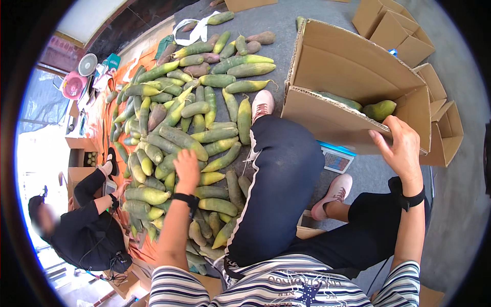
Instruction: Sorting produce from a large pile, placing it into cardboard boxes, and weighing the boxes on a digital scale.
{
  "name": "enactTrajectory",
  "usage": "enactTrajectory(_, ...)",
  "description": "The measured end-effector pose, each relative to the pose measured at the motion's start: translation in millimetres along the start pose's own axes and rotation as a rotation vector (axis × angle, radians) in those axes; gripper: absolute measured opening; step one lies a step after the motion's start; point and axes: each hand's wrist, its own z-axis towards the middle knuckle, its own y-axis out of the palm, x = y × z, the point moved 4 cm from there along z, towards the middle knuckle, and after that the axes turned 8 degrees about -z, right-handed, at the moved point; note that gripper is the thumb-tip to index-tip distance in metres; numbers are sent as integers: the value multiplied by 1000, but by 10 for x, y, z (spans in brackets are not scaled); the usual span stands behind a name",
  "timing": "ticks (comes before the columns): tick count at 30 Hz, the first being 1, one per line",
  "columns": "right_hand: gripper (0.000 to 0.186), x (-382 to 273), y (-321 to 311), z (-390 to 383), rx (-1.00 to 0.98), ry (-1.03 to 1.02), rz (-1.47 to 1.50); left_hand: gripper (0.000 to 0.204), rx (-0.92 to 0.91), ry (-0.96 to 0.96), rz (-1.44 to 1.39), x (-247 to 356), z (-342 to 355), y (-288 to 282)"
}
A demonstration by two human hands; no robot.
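Observation:
A large heap of green radishes (217, 135), long and paler at one end, lies on my left. My left hand (187, 168) reaches over the middle of the heap, its fingers curled at the end of a green radish (165, 166); the grip is partly hidden. On my right stands a tall open cardboard box (332, 115) with a few green radishes (379, 110) showing inside. My right hand (404, 146) grips the upper edge of its near wall, thumb on the outside.
A blue-edged scale with a display (337, 159) shows below the box. Open cartons (396, 30) stand at the far right. Purplish radishes (197, 69) and a white plastic bag (193, 28) lie at the heap's far side. Another person (84, 235) crouches left, on an orange sheet (148, 251).

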Motion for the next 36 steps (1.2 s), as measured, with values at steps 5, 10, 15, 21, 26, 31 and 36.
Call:
enactTrajectory(5,31,-26,11,22,-4,17,1,27,-91,-24,31,-694,45,385)
enactTrajectory(10,32,-88,14,37,17,1,23,49,-241,46,48,-668,-21,443)
enactTrajectory(15,33,50,19,-19,-6,14,-16,55,8,310,-250,-87,-277,-243)
enactTrajectory(21,38,107,68,34,33,-31,-2,58,262,-13,-803,-237,-452,-861)
enactTrajectory(26,37,137,64,-54,69,-36,42,56,547,168,-887,132,-272,-2097)
enactTrajectory(31,35,178,46,-122,93,-43,84,53,863,155,-1194,138,-229,-3448)
enactTrajectory(36,34,165,47,-140,87,-65,115,52,880,298,-1631,661,40,-4217)
